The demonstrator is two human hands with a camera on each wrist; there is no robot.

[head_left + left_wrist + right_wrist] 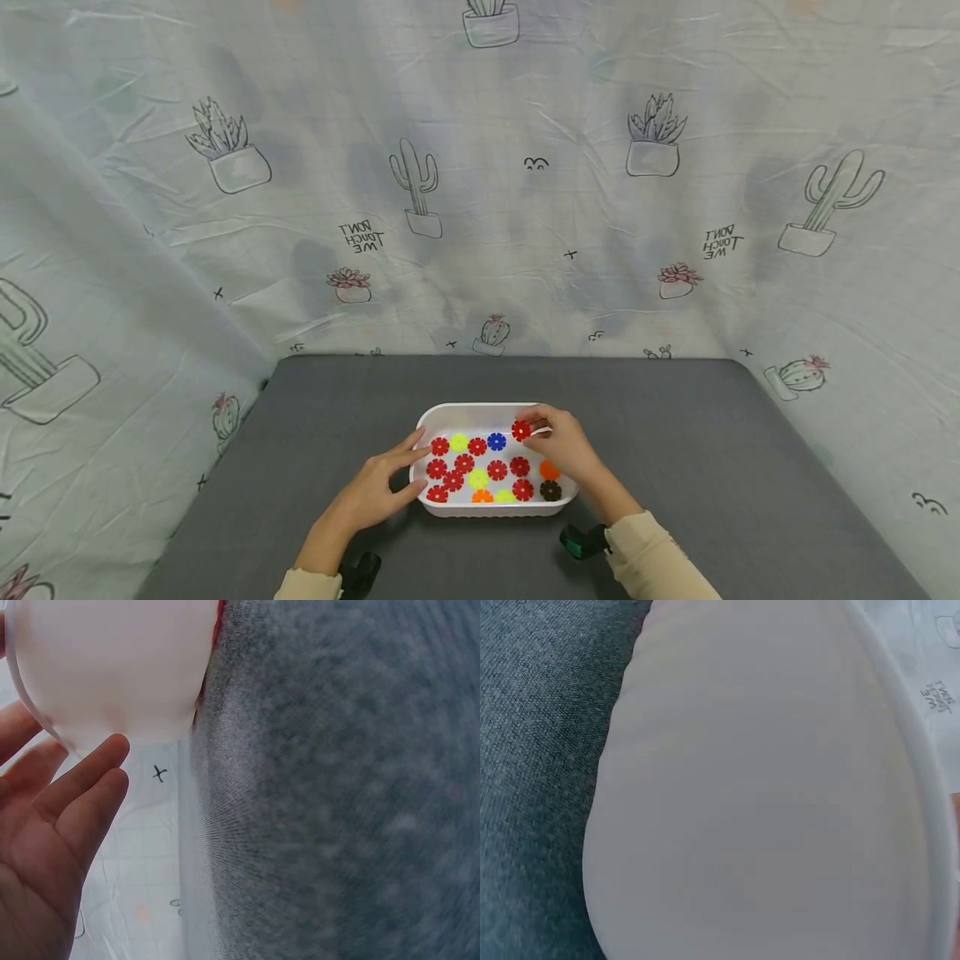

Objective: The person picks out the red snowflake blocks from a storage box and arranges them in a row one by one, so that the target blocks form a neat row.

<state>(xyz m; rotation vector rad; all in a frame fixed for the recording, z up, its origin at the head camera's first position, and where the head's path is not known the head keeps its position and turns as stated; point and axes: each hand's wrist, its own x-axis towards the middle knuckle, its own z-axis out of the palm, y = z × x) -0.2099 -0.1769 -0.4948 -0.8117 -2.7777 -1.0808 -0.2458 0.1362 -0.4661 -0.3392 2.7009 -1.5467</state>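
Note:
A white plastic tray (495, 510) holds several small flower-shaped plastic discs, many of them red. At its far right corner, my right hand (564, 443) pinches a red notched disc (521, 430) between thumb and fingers, over the tray's inside. My left hand (369, 492) rests at the tray's left end, with fingertips and thumb at the rim. In the left wrist view, the fingers of my left hand (56, 817) lie nearly straight against the tray's outer wall (120, 667). Only the outer tray wall (750, 787) and a sliver of my right hand show in the right wrist view.
Inside the tray lie a blue disc (497, 442), a black disc (551, 491), an orange disc (550, 471) and a yellow disc (477, 479). The tray stands on a dark grey table (337, 400). A white cactus-print sheet (495, 275) hangs behind and beside it.

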